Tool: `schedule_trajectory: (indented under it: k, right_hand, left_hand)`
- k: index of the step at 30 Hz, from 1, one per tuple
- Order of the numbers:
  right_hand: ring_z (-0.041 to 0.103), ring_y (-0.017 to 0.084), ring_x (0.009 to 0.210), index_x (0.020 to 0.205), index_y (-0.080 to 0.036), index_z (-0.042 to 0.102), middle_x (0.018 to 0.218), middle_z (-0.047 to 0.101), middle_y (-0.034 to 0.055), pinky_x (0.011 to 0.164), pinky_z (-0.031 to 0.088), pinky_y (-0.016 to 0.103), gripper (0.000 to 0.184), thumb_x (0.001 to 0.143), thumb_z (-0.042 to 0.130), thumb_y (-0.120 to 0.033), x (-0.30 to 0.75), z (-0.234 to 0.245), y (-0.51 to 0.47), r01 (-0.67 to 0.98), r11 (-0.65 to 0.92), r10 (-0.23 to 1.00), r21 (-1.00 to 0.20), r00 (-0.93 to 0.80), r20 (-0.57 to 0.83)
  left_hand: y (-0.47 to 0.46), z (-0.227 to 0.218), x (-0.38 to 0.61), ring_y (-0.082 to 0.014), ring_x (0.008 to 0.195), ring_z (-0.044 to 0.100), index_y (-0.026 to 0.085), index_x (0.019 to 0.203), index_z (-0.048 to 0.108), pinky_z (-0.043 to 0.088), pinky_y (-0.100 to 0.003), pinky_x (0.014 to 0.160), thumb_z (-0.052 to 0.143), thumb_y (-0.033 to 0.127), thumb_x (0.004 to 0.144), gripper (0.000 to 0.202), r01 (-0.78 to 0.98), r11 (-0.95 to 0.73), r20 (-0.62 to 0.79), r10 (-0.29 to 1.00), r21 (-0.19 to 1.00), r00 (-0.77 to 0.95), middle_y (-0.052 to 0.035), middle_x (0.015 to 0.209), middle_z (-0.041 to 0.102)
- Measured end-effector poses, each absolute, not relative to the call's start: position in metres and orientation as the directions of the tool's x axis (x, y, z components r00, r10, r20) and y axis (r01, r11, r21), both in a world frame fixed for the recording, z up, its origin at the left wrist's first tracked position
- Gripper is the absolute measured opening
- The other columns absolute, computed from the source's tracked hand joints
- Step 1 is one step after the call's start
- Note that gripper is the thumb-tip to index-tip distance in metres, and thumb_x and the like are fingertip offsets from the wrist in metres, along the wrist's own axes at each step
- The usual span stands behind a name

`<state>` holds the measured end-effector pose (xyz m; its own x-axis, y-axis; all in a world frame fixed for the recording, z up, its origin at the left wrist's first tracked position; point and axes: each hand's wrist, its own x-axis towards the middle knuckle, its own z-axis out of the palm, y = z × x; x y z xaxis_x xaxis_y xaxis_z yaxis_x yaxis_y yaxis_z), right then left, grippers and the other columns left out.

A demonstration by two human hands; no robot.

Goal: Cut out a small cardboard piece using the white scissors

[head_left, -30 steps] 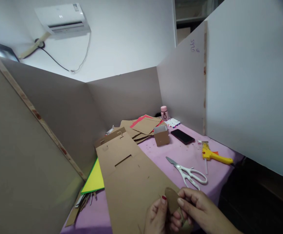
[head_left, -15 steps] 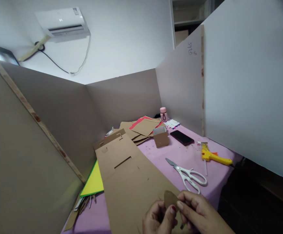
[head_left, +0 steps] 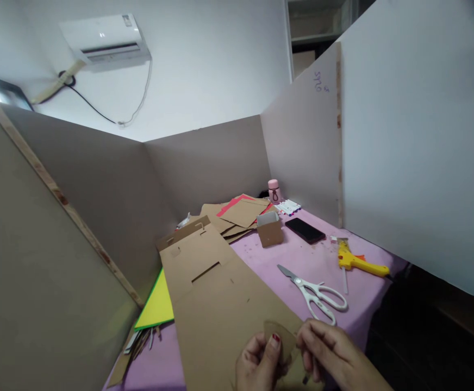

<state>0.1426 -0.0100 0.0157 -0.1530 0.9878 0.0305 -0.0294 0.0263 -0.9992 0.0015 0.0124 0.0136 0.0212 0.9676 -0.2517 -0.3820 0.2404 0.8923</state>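
the left hand [head_left: 260, 363] clamps a small, curved-edged brown cardboard piece [head_left: 286, 342]; the right hand [head_left: 327, 348] pinches its right edge; the piece is over the near end of a long, flat brown cardboard sheet [head_left: 220, 304]; beyond lie white-handled metal scissors [head_left: 298, 282], a yellow plastic glue gun [head_left: 355, 262] and a black rectangular phone [head_left: 305, 230].

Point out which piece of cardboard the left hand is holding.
The small curved-edged piece, pinched in the left hand. The long slotted sheet, the open box and the pile at the back rest on the table.
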Motion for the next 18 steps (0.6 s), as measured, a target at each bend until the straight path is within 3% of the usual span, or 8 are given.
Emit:
schedule_trajectory:
  k: [4, 11, 13, 15, 17, 18]
  right_hand:
    - [0.044, 0.011, 0.052, 0.071, -0.019, 0.048, 0.057, 0.045, -0.0056, 0.052, 0.036, 0.024, 0.044, 0.078, 0.050, -0.063, 0.142, 0.016, -0.010, 0.043, 0.062, 0.988, -0.997, -0.142, 0.056]
    - [0.048, 0.013, 0.053, 0.070, -0.020, 0.047, 0.056, 0.046, -0.0043, 0.053, 0.040, 0.026, 0.037, 0.081, 0.045, -0.056, 0.143, 0.018, -0.012, 0.127, 0.093, 0.983, -0.988, -0.167, 0.071]
    - [0.053, 0.015, 0.057, 0.070, -0.020, 0.048, 0.059, 0.051, -0.0016, 0.056, 0.043, 0.027, 0.039, 0.087, 0.037, -0.053, 0.155, 0.017, -0.003, 0.247, 0.173, 0.976, -0.953, -0.174, 0.132]
    - [0.058, 0.019, 0.070, 0.078, -0.019, 0.053, 0.072, 0.060, 0.0046, 0.066, 0.047, 0.030, 0.039, 0.093, 0.028, -0.043, 0.173, 0.013, 0.011, 0.522, 0.238, 0.971, -0.819, -0.116, 0.208]
    - [0.058, 0.026, 0.095, 0.108, -0.013, 0.054, 0.102, 0.062, 0.0146, 0.084, 0.046, 0.038, 0.030, 0.092, 0.033, -0.027, 0.192, 0.005, 0.028, 0.826, 0.159, 0.973, -0.542, -0.039, 0.226]
    - [0.057, 0.032, 0.099, 0.113, -0.009, 0.054, 0.106, 0.061, 0.0197, 0.084, 0.045, 0.045, 0.032, 0.089, 0.037, -0.021, 0.199, 0.000, 0.035, 0.868, 0.111, 0.980, -0.484, -0.014, 0.200]
  left_hand:
    - [0.010, 0.015, 0.006, -0.0036, 0.036, 0.042, 0.012, 0.052, 0.061, 0.032, -0.016, 0.042, 0.087, 0.051, 0.031, 0.051, -0.398, 0.266, -0.274, 0.961, 0.878, 0.038, 0.0036, 0.037, 0.052]
    - [0.009, 0.013, 0.005, -0.0024, 0.036, 0.041, 0.013, 0.052, 0.055, 0.028, -0.015, 0.042, 0.087, 0.049, 0.036, 0.051, -0.401, 0.251, -0.226, 0.968, 0.881, 0.109, 0.0037, 0.040, 0.052]
    - [0.010, 0.012, 0.003, -0.0036, 0.037, 0.043, 0.013, 0.053, 0.054, 0.029, -0.016, 0.041, 0.086, 0.051, 0.034, 0.053, -0.389, 0.252, -0.242, 0.967, 0.886, 0.075, 0.0043, 0.039, 0.052]
    - [0.012, 0.011, 0.001, -0.0044, 0.038, 0.045, 0.014, 0.052, 0.053, 0.030, -0.016, 0.041, 0.086, 0.052, 0.031, 0.055, -0.381, 0.252, -0.263, 0.964, 0.889, 0.024, 0.0048, 0.039, 0.051]
    - [0.013, 0.010, -0.001, -0.0044, 0.039, 0.045, 0.014, 0.052, 0.053, 0.031, -0.015, 0.041, 0.086, 0.052, 0.030, 0.055, -0.370, 0.239, -0.262, 0.965, 0.898, -0.011, 0.0051, 0.039, 0.051]
    - [0.014, 0.010, -0.002, -0.0042, 0.039, 0.045, 0.014, 0.051, 0.053, 0.031, -0.015, 0.041, 0.086, 0.053, 0.031, 0.055, -0.365, 0.232, -0.255, 0.967, 0.901, -0.015, 0.0053, 0.039, 0.050]
